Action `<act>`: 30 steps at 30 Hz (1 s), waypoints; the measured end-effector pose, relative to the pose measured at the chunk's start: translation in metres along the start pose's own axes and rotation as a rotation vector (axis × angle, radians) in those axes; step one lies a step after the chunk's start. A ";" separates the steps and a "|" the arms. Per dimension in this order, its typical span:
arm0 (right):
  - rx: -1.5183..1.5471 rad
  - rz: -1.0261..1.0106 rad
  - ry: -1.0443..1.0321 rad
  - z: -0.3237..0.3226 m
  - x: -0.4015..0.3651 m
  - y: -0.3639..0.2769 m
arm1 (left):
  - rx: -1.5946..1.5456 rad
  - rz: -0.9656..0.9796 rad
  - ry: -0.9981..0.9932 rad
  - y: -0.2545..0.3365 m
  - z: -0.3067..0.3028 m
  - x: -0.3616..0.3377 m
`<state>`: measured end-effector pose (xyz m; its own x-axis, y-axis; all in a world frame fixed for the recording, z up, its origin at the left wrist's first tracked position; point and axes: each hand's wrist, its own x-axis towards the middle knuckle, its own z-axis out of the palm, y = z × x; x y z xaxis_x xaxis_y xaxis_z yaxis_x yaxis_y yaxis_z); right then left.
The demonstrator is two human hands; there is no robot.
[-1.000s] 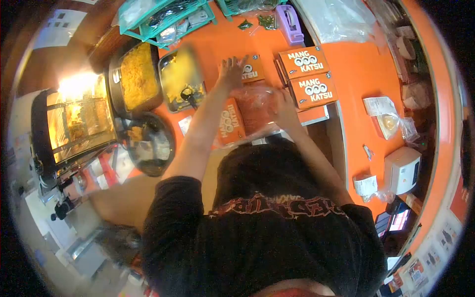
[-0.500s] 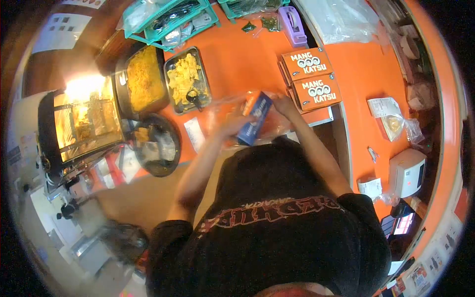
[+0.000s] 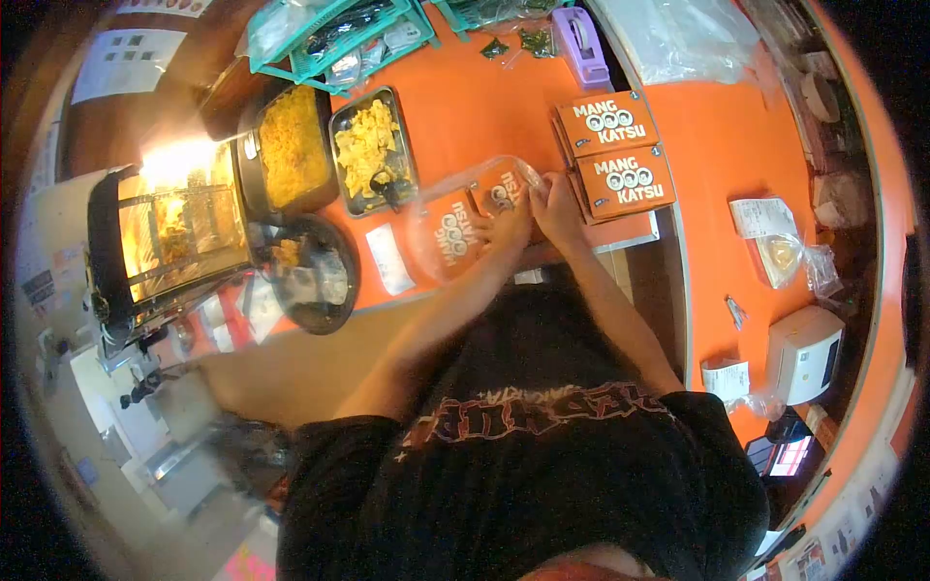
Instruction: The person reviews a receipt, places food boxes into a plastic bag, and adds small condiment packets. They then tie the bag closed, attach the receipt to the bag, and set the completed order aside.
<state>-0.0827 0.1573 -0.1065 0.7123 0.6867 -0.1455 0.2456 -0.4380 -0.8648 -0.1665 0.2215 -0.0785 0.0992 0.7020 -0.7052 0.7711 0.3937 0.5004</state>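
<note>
A clear plastic bag [image 3: 421, 228] lies on the orange counter with two orange printed boxes inside, one box [image 3: 452, 235] at the left and another box [image 3: 499, 189] at the right, lids showing. My left hand [image 3: 511, 230] reaches over the bag beside the right box, fingers bent on the plastic. Close by, my right hand [image 3: 556, 207] pinches the gathered edge of the bag. The two hands nearly touch. Just right of them stand stacked orange boxes [image 3: 625, 181].
A metal tray of yellow food [image 3: 409, 160], a larger orange-yellow food tray [image 3: 293, 145], a dark round bowl [image 3: 339, 257] and a lit glass cabinet [image 3: 184, 228] are at left. A receipt [image 3: 389, 259], purple tape dispenser [image 3: 581, 48] and teal baskets [image 3: 334, 44] surround the workspace.
The box with the blue side, tilted before, no longer shows that side; two orange lids now show in the bag. My left hand has moved right, towards my right hand.
</note>
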 end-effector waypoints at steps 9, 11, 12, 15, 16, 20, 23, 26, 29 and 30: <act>0.703 0.666 -0.612 -0.052 -0.042 0.003 | 0.603 0.691 0.012 -0.073 -0.015 0.018; 0.481 0.443 -0.443 -0.054 -0.039 -0.007 | 0.709 0.792 0.042 -0.067 -0.024 0.013; 0.213 0.273 -0.357 -0.046 -0.033 0.013 | 0.760 0.851 0.062 -0.059 -0.030 0.012; -0.212 0.000 -0.208 -0.044 -0.030 0.009 | 0.706 0.825 0.054 -0.045 -0.068 0.007; -0.265 -0.072 -0.161 -0.042 -0.032 -0.002 | 0.704 0.969 0.228 -0.049 -0.078 0.009; -0.130 0.019 -0.026 0.000 -0.004 -0.002 | 0.603 1.036 0.250 -0.019 -0.101 0.022; -0.137 -0.061 -0.109 0.017 0.027 0.019 | 0.369 1.384 0.098 0.057 -0.067 0.038; -0.104 -0.111 -0.190 0.013 0.034 -0.005 | 0.511 1.496 0.012 0.139 0.000 0.041; -0.122 -0.333 -0.207 0.014 0.032 0.019 | 0.910 1.305 -0.094 0.175 0.061 0.034; -0.118 -0.365 -0.157 0.004 0.029 0.009 | 1.031 1.266 -0.097 0.182 0.074 0.037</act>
<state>-0.0627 0.1759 -0.1202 0.4573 0.8856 0.0812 0.5437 -0.2062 -0.8136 0.0242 0.2748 -0.0504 0.9645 0.1961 -0.1768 0.2369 -0.9386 0.2509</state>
